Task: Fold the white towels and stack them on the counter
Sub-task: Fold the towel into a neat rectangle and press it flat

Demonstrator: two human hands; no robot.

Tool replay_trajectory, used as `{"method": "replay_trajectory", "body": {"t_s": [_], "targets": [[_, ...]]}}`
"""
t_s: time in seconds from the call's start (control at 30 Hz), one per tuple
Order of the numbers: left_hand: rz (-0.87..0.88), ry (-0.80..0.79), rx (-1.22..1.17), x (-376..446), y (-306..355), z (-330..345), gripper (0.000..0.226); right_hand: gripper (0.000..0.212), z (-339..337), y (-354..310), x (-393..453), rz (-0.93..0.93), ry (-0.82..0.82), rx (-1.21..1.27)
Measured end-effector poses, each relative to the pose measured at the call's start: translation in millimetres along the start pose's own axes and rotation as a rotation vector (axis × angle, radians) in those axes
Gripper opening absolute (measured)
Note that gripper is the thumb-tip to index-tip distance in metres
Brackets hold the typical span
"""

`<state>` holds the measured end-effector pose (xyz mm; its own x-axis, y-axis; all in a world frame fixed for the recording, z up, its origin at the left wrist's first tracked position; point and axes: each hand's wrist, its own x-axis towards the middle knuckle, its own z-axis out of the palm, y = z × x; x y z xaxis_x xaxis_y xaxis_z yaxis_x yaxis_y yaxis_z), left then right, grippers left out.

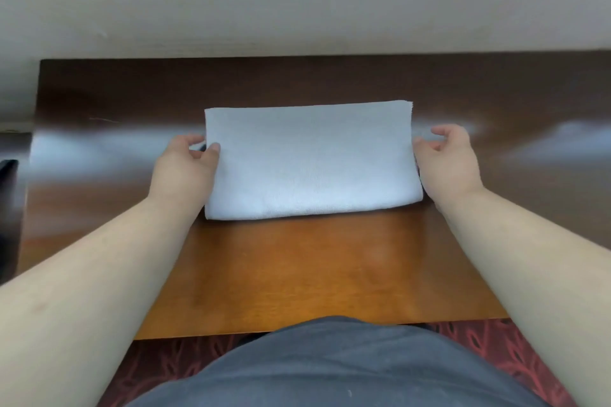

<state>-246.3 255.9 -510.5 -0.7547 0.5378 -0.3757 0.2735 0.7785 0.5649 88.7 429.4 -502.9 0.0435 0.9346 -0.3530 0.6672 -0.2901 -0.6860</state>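
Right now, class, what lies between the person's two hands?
The folded white towel lies on the wooden counter between the left hand and right hand, per the head view.

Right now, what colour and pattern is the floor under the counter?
Dark red carpet with a leaf-like motif, seen best in the head view, the only one.

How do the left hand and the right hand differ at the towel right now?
The left hand pinches the white towel at its left edge, thumb lying on top; the right hand sits beside the right edge with fingers loosely curled, gripping nothing visible. Both are level with the towel's middle, over the wooden counter.
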Motion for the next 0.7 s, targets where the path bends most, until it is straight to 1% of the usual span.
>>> {"method": "replay_trajectory", "body": {"t_s": [0.03, 0.1, 0.2, 0.3, 0.33, 0.4, 0.43, 0.47, 0.5, 0.53, 0.57, 0.6, 0.63, 0.7], "targets": [[-0.006, -0.030, 0.042, -2.2, -3.7, 0.6, 0.040, 0.032, 0.1, 2.5, -2.7, 0.014, -0.023, -0.023], [0.005, -0.039, 0.098, -3.4, -7.4, 1.6, 0.036, 0.029, 1.6, 3.1, -4.7, 0.019, -0.046, -0.028], [0.014, -0.018, 0.108, -1.9, -8.0, -0.7, 0.029, 0.017, 5.3, -4.1, -4.4, -0.016, 0.002, 0.013], [0.025, -0.017, 0.112, -5.4, -5.4, -2.3, 0.026, 0.012, 10.7, -11.6, -4.6, -0.027, 0.006, -0.073], [0.011, -0.012, 0.071, -7.8, -2.8, -2.7, 0.028, 0.012, 12.1, -13.2, -4.0, -0.012, 0.000, -0.108], [-0.025, 0.021, -0.023, -15.7, 6.6, -3.8, 0.040, 0.016, 13.6, -18.5, -5.9, -0.011, 0.003, -0.127], [0.017, 0.085, 0.016, -19.1, 10.1, -4.3, 0.045, 0.019, 14.7, -22.0, -8.8, -0.079, 0.033, -0.139], [0.140, 0.154, 0.119, -24.0, 14.1, -3.3, 0.047, 0.023, 17.0, -26.9, -13.9, -0.214, 0.068, -0.177], [0.331, 0.196, 0.220, -31.6, 19.0, 0.1, 0.047, 0.027, 21.7, -32.9, -21.8, -0.386, 0.082, -0.236], [0.544, 0.188, 0.285, -41.0, 25.5, 7.1, 0.046, 0.031, 29.6, -38.9, -30.4, -0.557, 0.061, -0.302], [0.715, 0.131, 0.324, -49.2, 33.2, 16.9, 0.047, 0.035, 40.3, -45.0, -38.6, -0.686, -0.005, -0.357], [0.811, 0.051, 0.359, -55.2, 41.2, 28.4, 0.049, 0.039, 52.5, -50.9, -45.9, -0.754, -0.102, -0.409], [0.829, -0.030, 0.416, -59.0, 47.6, 41.1, 0.052, 0.043, 64.6, -55.3, -50.9, -0.779, -0.195, -0.468], [0.741, -0.149, 0.559, -58.5, 51.2, 63.0, 0.060, 0.052, 84.4, -54.7, -48.2, -0.748, -0.309, -0.632]]}}
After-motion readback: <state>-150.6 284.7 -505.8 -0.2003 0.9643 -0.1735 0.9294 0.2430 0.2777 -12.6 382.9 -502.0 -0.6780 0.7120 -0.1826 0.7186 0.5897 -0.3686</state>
